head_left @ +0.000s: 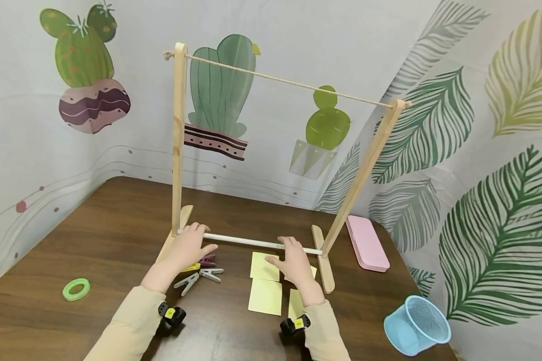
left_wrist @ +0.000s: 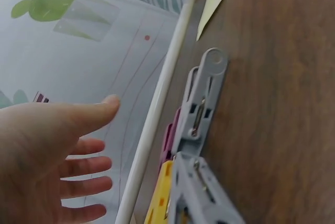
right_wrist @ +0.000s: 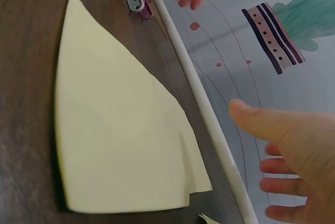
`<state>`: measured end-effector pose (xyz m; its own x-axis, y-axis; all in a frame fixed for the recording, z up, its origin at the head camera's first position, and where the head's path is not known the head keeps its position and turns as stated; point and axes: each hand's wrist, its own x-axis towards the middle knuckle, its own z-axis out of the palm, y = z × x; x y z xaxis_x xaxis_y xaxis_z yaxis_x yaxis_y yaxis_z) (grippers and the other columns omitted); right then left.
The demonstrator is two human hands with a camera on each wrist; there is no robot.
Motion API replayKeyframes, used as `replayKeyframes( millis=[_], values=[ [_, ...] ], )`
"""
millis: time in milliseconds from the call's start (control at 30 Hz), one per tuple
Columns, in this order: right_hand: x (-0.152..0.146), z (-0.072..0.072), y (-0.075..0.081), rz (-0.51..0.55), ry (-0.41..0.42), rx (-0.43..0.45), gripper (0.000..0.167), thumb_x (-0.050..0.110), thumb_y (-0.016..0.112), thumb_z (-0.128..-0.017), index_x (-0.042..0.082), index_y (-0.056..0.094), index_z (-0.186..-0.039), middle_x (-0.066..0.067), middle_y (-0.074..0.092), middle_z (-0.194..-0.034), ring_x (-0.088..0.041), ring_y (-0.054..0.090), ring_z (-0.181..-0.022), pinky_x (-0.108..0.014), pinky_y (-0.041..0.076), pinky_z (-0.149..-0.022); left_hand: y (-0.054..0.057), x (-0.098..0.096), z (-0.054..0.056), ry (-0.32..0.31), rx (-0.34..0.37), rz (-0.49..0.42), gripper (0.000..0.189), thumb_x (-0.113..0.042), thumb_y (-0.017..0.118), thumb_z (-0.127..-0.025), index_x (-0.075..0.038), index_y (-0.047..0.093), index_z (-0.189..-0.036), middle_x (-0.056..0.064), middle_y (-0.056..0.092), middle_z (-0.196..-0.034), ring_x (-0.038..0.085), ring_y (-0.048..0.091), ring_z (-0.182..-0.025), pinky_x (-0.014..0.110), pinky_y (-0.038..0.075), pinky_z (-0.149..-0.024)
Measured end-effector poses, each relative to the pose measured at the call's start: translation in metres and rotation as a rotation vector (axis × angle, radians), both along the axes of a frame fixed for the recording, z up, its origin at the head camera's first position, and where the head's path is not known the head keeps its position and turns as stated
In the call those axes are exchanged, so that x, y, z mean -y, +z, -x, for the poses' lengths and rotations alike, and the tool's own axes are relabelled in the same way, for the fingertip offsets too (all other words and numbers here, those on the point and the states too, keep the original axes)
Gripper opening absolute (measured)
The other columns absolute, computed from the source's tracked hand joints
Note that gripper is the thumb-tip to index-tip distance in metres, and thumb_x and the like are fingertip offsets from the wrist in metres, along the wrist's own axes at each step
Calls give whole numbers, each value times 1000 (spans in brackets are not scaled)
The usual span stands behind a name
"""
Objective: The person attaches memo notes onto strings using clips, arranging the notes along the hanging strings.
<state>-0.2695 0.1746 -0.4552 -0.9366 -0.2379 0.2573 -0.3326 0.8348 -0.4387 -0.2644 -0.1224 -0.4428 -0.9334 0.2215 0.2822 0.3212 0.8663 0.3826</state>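
A wooden frame with a left post, a right post, a rope along the top and a white rod low down stands on the table. My left hand is over the rod's left part, its fingers loosely extended and thumb apart, with nothing held. Over the right part is my right hand, also empty, its thumb and fingers spread. Grey clothespins, a yellow clothespin and a purple clothespin lie near my left hand. Yellow paper squares lie around and partly under my right hand.
A green ring lies at the left of the brown table. Right of the frame is a pink case, with a blue mesh cup near the right edge. A printed cloth hangs behind.
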Motion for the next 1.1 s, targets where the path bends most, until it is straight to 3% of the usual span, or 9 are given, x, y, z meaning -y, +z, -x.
replayKeyframes(
  millis=[200,367,667,933,1100],
  values=[
    [-8,3,-6,13,48,68,50,35,78,-83,3,64,-119,-12,65,-110,-32,61,-105,-47,50,-89,-1,10,2,-92,136,-77,33,-25,75,-86,-1,64,-105,12,67,-94,29,64,-90,46,52,-81],
    [-11,3,-8,-29,82,131,53,35,81,-80,1,66,-118,-15,67,-110,-39,57,-115,-50,47,-96,-2,11,2,-173,252,-70,36,-23,78,-83,0,67,-108,10,70,-93,27,67,-91,45,52,-84],
    [-10,2,-10,-107,54,185,69,38,83,-76,-4,62,-126,-27,55,-132,-47,46,-126,-56,44,-100,-7,11,4,-257,226,-27,27,-16,78,-81,0,71,-101,7,72,-87,23,68,-85,41,52,-82],
    [-8,0,-11,-138,46,168,68,38,85,-74,-3,64,-124,-22,60,-123,-41,51,-117,-54,47,-95,-9,9,4,-275,218,-6,23,-15,78,-80,-2,72,-97,5,72,-87,21,67,-84,39,53,-80],
    [-7,0,-11,-128,46,141,65,36,86,-72,-1,66,-121,-20,61,-122,-40,51,-118,-55,47,-94,-8,7,3,-252,236,10,24,-16,80,-79,-2,73,-98,5,71,-88,21,66,-85,39,52,-80]
  ],
)
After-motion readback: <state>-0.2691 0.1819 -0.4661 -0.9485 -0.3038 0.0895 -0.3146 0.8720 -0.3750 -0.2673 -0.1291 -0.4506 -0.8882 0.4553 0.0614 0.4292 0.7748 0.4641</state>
